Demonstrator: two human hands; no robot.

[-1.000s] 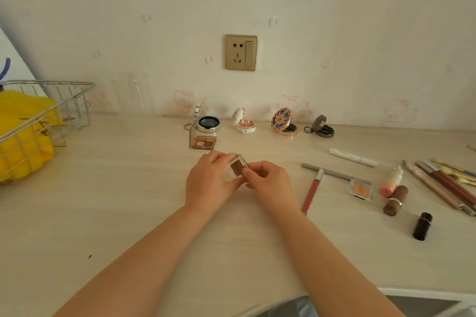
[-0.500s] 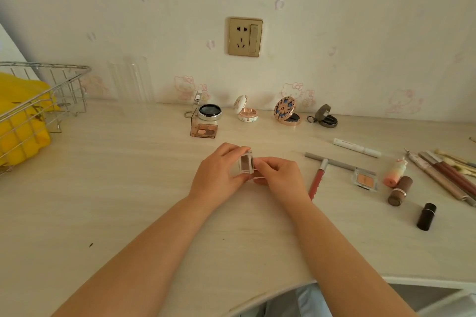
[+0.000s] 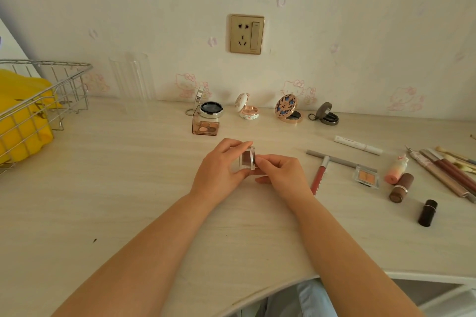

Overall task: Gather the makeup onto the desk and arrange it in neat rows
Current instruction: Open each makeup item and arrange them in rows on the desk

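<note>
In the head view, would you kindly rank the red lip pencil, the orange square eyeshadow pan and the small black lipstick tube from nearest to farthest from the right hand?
1. Red lip pencil, just right of the right hand.
2. Orange square eyeshadow pan, further right.
3. Small black lipstick tube, far right, nearer the desk's front edge.

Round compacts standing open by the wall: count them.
4, in a row along the wall: silver compact behind the square palette, white compact, blue-patterned compact, grey compact. None seems hidden.
</note>
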